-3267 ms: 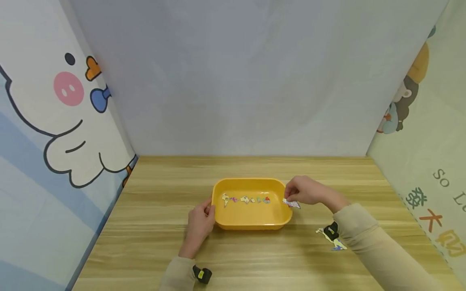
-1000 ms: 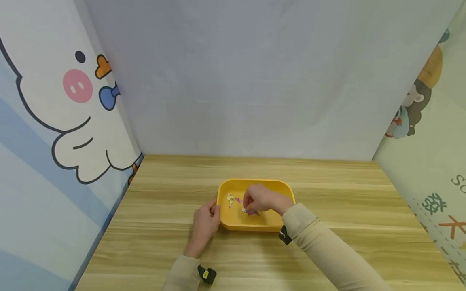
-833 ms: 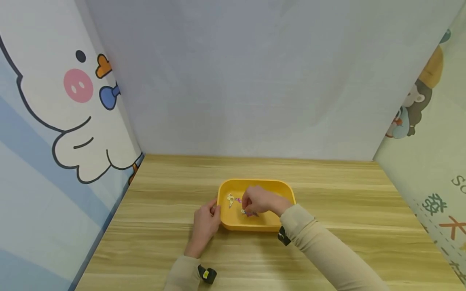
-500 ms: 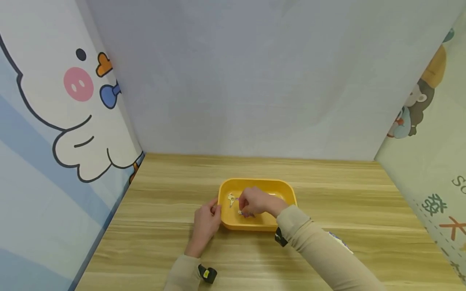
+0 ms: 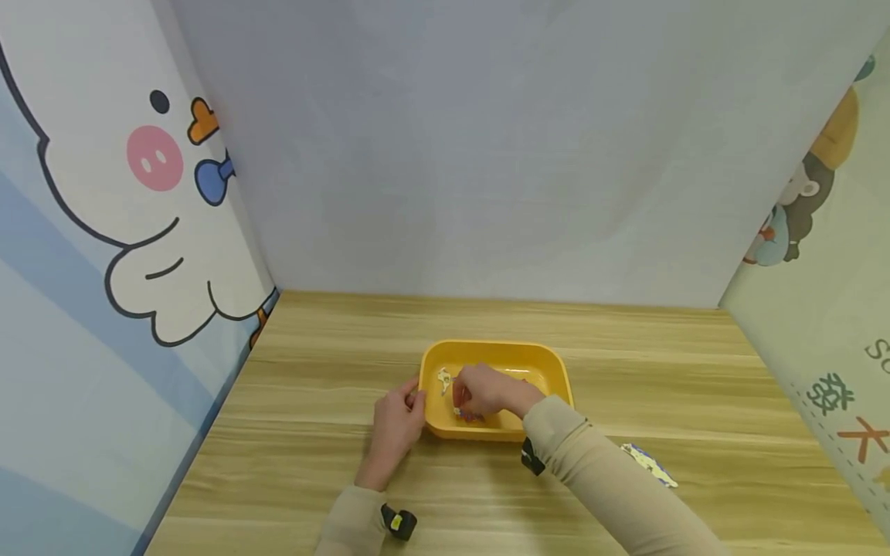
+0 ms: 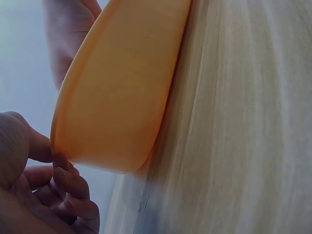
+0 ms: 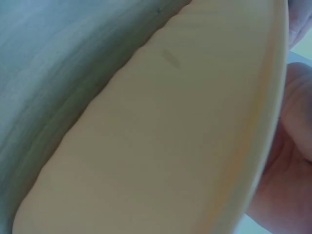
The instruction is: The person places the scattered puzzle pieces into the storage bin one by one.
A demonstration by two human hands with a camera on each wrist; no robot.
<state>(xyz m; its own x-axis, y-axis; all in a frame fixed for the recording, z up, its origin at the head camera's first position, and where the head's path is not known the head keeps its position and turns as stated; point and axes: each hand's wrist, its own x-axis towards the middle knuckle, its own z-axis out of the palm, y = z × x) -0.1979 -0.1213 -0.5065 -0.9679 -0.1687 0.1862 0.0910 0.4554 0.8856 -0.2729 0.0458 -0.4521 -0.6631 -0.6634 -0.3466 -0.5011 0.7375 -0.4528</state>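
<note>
A yellow plastic tray [image 5: 545, 378] stands on the wooden table. My left hand [image 5: 395, 426] pinches its left rim between thumb and fingers; the left wrist view shows that grip [image 6: 53, 190] close up. Reaching into the tray, my right hand [image 5: 485, 388] pinches a small flat cutout with purple and red colours [image 5: 469, 416], low over the tray floor near the front wall. A pale yellow cutout [image 5: 445, 379] lies at the tray's left end. Other cutouts are mostly hidden behind the right hand. In the right wrist view the tray wall [image 7: 146, 126] covers the fingertips.
A pale yellow and blue cutout [image 5: 649, 466] lies on the table [image 5: 292, 432] to the right, beside the right sleeve [image 5: 612, 479]. A grey backdrop [image 5: 473, 154] rises behind the table, with printed cloths on both sides.
From the tray's right end, my right hand has carried the cutout inside, then shifted slightly left and nearer. My left hand keeps its hold. The sleeve now uncovers the cutout on the table.
</note>
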